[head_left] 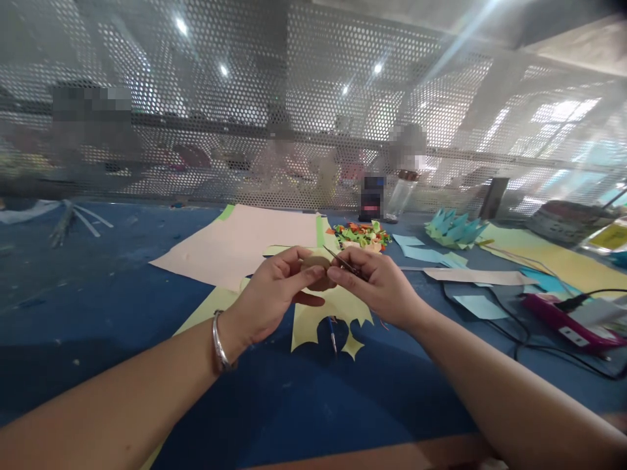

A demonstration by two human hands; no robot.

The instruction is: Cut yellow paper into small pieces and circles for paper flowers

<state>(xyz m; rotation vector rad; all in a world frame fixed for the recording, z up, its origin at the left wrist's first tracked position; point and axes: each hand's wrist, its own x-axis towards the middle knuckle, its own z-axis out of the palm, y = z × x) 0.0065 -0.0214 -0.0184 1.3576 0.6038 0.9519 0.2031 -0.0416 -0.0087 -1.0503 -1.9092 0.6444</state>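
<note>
In front of me, above the table, my left hand pinches a small rounded piece of yellowish-green paper between thumb and fingers. My right hand is closed around small pointed metal scissors, their tip angled up and left beside the paper. Their handles are mostly hidden in my fingers. Below both hands lies a pale yellow sheet with curved cut-outs along its edge. A blue-handled thin tool rests next to a small pointed yellow scrap.
A large pale pink sheet lies behind my left hand. Colourful paper bits are heaped beyond my hands. Rightward are blue paper pieces, a blue spiky paper form, a magenta power strip and cables. A perforated metal screen stands behind.
</note>
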